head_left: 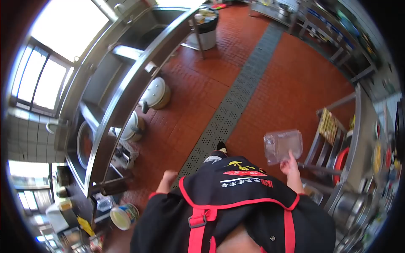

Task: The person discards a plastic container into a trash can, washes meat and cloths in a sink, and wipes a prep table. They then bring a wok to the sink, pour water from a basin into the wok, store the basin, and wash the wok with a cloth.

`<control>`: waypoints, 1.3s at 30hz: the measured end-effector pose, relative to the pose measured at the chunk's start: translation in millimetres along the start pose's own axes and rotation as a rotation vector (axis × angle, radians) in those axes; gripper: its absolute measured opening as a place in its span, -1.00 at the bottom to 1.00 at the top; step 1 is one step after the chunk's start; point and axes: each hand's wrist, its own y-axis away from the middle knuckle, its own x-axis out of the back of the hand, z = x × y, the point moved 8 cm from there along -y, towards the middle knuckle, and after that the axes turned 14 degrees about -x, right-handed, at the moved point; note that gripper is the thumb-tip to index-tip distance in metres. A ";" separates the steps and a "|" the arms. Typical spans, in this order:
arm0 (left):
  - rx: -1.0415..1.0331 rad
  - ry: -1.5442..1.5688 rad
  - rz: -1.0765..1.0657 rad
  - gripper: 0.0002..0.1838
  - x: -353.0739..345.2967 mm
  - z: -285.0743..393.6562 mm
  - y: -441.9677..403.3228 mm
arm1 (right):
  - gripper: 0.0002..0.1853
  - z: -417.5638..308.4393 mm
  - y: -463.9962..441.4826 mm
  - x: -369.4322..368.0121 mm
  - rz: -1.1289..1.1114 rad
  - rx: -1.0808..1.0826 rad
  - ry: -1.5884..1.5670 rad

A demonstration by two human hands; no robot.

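My right hand (289, 164) is closed on the near edge of a clear plastic container (276, 147), thumb and fingers pinching its rim. The container is see-through, with the red floor showing behind it, and it is held out in front of my right side. My left hand (169, 175) hangs low on the left, beside the black apron (236, 189) with red trim. Its fingers look curled in, and I see nothing in them. No object touches that hand.
A long steel sink (114, 99) runs along the left, with lidded pots (155, 93) under it. A perforated drain strip (228, 109) crosses the red tiled floor. On the right stands a steel shelf counter (365, 122) holding an egg tray (328, 126). A white bucket (121, 217) sits lower left.
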 end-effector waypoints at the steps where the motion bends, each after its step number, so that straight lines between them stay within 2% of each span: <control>1: -0.127 -0.337 0.005 -0.74 40.0 6.1 -32.0 | -0.38 -10.8 -5.0 -8.8 0.016 -0.022 0.000; 2: 0.055 0.249 0.404 -0.68 44.1 -72.0 -76.7 | -0.36 -22.5 -11.7 -14.0 0.037 -0.049 -0.010; 3: 0.289 0.524 0.431 -0.64 138.7 -26.9 -68.9 | -0.35 -35.5 -16.7 -17.7 0.081 -0.047 -0.025; 5: 0.226 0.532 0.588 -0.60 239.2 -3.9 -110.5 | -0.32 -59.1 -18.1 -29.5 0.163 -0.032 -0.081; 8: 0.144 0.609 0.592 -0.56 354.4 34.5 -185.2 | -0.31 -95.0 -20.4 -73.8 0.178 -0.027 -0.090; 10: 0.086 0.673 0.617 -0.54 405.9 49.1 -231.9 | -0.30 -124.3 -45.2 -103.1 0.157 -0.075 -0.043; 13: 0.032 0.756 0.594 -0.52 450.4 62.3 -281.4 | -0.32 -177.0 -79.5 -159.9 0.161 -0.122 0.000; 14: -0.012 0.742 0.600 -0.54 447.4 46.6 -304.7 | -0.33 -201.7 -87.3 -187.9 0.168 -0.131 0.008; 17: 0.171 0.635 0.516 -0.62 428.2 -0.1 -319.6 | -0.42 -289.0 -92.9 -304.3 0.023 -0.067 0.139; 18: 0.270 0.579 0.299 -0.62 412.9 -17.3 -316.0 | -0.46 -320.9 -97.7 -334.8 0.040 -0.056 0.158; 19: 0.261 0.464 0.421 -0.61 398.4 -42.6 -311.2 | -0.50 -357.1 -107.5 -372.5 0.048 -0.037 0.173; 20: 0.288 0.459 0.390 -0.60 394.6 -50.0 -305.8 | -0.51 -395.7 -117.5 -418.1 -0.016 0.025 0.227; 21: 0.517 0.673 0.351 -0.62 370.0 -69.4 -297.0 | -0.52 -430.1 -123.4 -458.2 -0.068 0.082 0.286; 22: 0.642 0.873 0.422 -0.65 371.3 -64.0 -288.1 | -0.52 -459.8 -121.3 -500.3 -0.068 0.122 0.358; 25: 0.796 1.162 0.532 -0.64 411.0 -29.6 -291.8 | -0.52 -521.2 -99.5 -629.6 -0.035 0.226 0.551; 29: 0.704 1.283 0.491 -0.61 479.0 1.4 -353.4 | -0.50 -568.3 -110.3 -790.9 -0.077 0.302 0.681; 32: 0.637 1.220 0.498 -0.60 506.8 -30.3 -410.5 | -0.46 -587.5 -115.1 -902.4 -0.105 0.367 0.794; 34: 0.641 1.334 0.577 -0.59 532.8 -41.5 -420.1 | -0.44 -588.8 -109.6 -939.4 -0.055 0.400 0.904; 36: 0.613 1.440 0.712 -0.57 574.1 -72.9 -442.3 | -0.44 -611.3 -102.5 -1021.3 -0.050 0.497 1.015; 39: 0.735 1.524 0.924 -0.56 614.1 -94.9 -428.2 | -0.45 -638.4 -114.2 -1116.8 -0.187 0.591 1.154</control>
